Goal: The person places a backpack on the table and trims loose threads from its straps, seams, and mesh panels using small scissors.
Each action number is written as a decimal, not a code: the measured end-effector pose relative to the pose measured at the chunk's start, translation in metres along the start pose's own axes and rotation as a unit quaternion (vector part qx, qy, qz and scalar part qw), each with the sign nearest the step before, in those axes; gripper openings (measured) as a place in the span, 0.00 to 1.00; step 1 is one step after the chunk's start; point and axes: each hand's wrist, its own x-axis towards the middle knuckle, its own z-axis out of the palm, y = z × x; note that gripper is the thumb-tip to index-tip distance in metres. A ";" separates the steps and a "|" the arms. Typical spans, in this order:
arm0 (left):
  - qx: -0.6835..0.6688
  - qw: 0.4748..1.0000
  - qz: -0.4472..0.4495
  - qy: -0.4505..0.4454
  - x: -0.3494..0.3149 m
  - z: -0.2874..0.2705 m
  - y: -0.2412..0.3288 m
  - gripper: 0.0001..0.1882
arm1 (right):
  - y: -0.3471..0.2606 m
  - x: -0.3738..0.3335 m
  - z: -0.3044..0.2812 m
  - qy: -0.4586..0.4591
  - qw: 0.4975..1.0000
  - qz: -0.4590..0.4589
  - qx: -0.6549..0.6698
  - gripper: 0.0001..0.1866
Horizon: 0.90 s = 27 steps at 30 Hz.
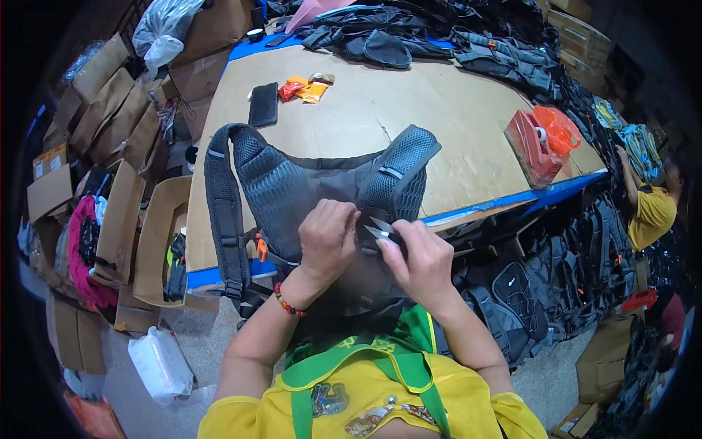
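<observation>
A dark grey backpack [281, 192] with padded mesh shoulder straps lies over the near edge of the table in front of me. My left hand [325, 238] is closed in a pinch above the back panel; whatever its fingertips hold is too small to name. Close beside it, my right hand [423, 257] grips a pair of thread snips [381, 227]. The two blades are spread and point left toward the pinching fingers. An orange zipper pull [261, 247] hangs at the pack's left side, near a webbing strap with a buckle [232, 241].
On the cardboard-topped table [351, 102] are a black phone [264, 105], small wrapped packets [312, 91] and a red box with tape [534, 146]. Backpacks [504, 66] are heaped at the back. Cardboard boxes [157, 249] stand left. Another person [653, 212] works at the right.
</observation>
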 end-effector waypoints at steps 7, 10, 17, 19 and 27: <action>-0.149 0.988 -0.032 0.032 0.001 -0.003 0.002 0.05 | 0.004 0.012 0.016 0.028 0.976 -0.120 -0.181 0.09; -0.178 0.982 -0.040 0.036 0.001 -0.004 0.004 0.05 | 0.004 0.014 0.017 0.036 0.968 -0.141 -0.203 0.08; -0.196 0.979 -0.044 0.035 -0.001 -0.005 0.005 0.06 | 0.002 0.013 0.018 0.040 0.963 -0.158 -0.214 0.07; -0.197 0.979 -0.045 0.036 -0.003 -0.006 0.005 0.05 | 0.002 0.011 0.017 0.041 0.963 -0.160 -0.213 0.07; -0.393 0.859 -0.082 -0.318 -0.003 -0.087 -0.010 0.05 | 0.014 0.010 0.012 0.023 0.996 0.063 0.064 0.05</action>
